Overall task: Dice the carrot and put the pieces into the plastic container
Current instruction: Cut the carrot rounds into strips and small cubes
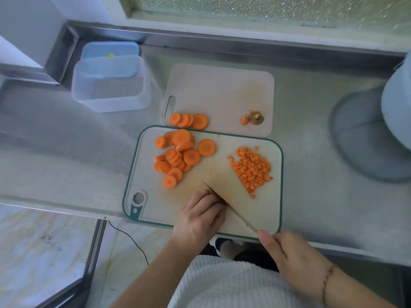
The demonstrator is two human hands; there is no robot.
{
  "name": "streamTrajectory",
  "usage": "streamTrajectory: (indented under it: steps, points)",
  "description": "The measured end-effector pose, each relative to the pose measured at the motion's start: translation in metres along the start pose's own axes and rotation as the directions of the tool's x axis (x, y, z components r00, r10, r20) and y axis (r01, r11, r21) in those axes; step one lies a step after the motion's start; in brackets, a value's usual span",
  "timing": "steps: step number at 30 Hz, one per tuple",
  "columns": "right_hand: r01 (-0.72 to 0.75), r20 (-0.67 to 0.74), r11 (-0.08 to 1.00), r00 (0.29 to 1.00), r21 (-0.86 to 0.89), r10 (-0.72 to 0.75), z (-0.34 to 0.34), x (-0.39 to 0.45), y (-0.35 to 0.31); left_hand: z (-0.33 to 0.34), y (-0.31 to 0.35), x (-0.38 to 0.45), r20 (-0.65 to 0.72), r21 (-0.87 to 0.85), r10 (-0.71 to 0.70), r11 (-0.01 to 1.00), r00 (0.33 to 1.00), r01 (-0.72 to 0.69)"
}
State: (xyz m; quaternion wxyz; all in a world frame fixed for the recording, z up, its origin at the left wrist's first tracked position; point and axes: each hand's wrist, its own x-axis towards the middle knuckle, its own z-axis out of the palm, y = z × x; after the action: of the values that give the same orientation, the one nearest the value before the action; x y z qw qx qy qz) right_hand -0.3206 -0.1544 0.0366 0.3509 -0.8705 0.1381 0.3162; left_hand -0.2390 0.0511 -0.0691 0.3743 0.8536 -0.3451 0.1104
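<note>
1. The right hand (293, 256) grips the pale-bladed knife (231, 203).
2. The left hand (200, 216), fingers curled, holds orange carrot pieces (214, 193) against the blade.
3. Small orange carrot dice (252, 168) lie beyond the right hand.
4. The clear plastic container (110, 85) stands far beyond the left hand.

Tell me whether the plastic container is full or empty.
Empty: the clear rectangular plastic container holds no carrot; the diced orange carrot pieces lie on the green-rimmed cutting board.

Orange carrot rounds (175, 156) heaped on the left of a cutting board (155, 203), small diced cubes (252, 168) piled right; clear plastic container (110, 85) stands empty beyond, upright.
</note>
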Motion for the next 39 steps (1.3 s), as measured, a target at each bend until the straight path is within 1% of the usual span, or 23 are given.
streamTrajectory:
  steps: [2,6,9,14,18,22,25,31,34,36,39]
  points:
    - [0.010,0.024,1.000,1.000,0.001,-0.010,0.000,0.009,-0.004,0.000,0.000,0.001,0.005,0.007,0.005,1.000,1.000,-0.005]
    - [0.061,-0.026,0.998,0.998,-0.021,-0.062,0.005,0.031,-0.020,0.000,0.001,0.003,-0.013,-0.001,0.003,1.000,1.000,-0.003]
    - [0.087,-0.036,0.996,0.995,-0.031,-0.088,0.005,0.031,-0.024,-0.002,0.003,0.003,-0.023,-0.003,0.004,1.000,1.000,-0.004]
    - [0.074,-0.049,0.997,0.996,-0.013,-0.074,-0.003,0.005,0.000,-0.004,0.002,-0.004,-0.011,0.003,0.007,1.000,1.000,-0.007]
    - [0.048,-0.012,0.999,0.999,-0.015,-0.048,-0.001,-0.003,0.007,-0.004,0.002,-0.005,-0.007,-0.009,0.005,1.000,1.000,-0.005]
    - [0.017,0.026,0.999,1.000,-0.039,-0.016,0.004,0.009,-0.002,-0.004,0.001,-0.005,0.016,-0.025,-0.013,1.000,1.000,0.013]
    - [0.041,0.000,0.998,0.999,-0.055,-0.041,0.010,0.020,-0.010,-0.006,0.001,-0.003,0.024,-0.032,0.000,1.000,1.000,0.001]
    - [0.074,-0.004,0.997,0.997,0.031,-0.074,-0.002,0.010,-0.002,-0.013,0.003,-0.004,0.046,-0.003,0.024,1.000,0.999,-0.024]
    - [0.053,0.006,0.998,0.999,0.039,-0.054,-0.007,-0.005,0.003,-0.011,0.001,-0.008,0.030,0.027,0.013,1.000,0.999,-0.014]
    - [0.045,0.026,0.998,0.999,0.044,-0.046,-0.007,-0.007,0.003,-0.009,0.001,-0.009,0.014,0.017,-0.005,1.000,1.000,0.005]
    - [0.051,0.050,0.999,0.997,0.006,-0.051,-0.002,0.005,-0.001,-0.008,0.002,-0.009,0.011,-0.002,-0.018,1.000,1.000,0.018]
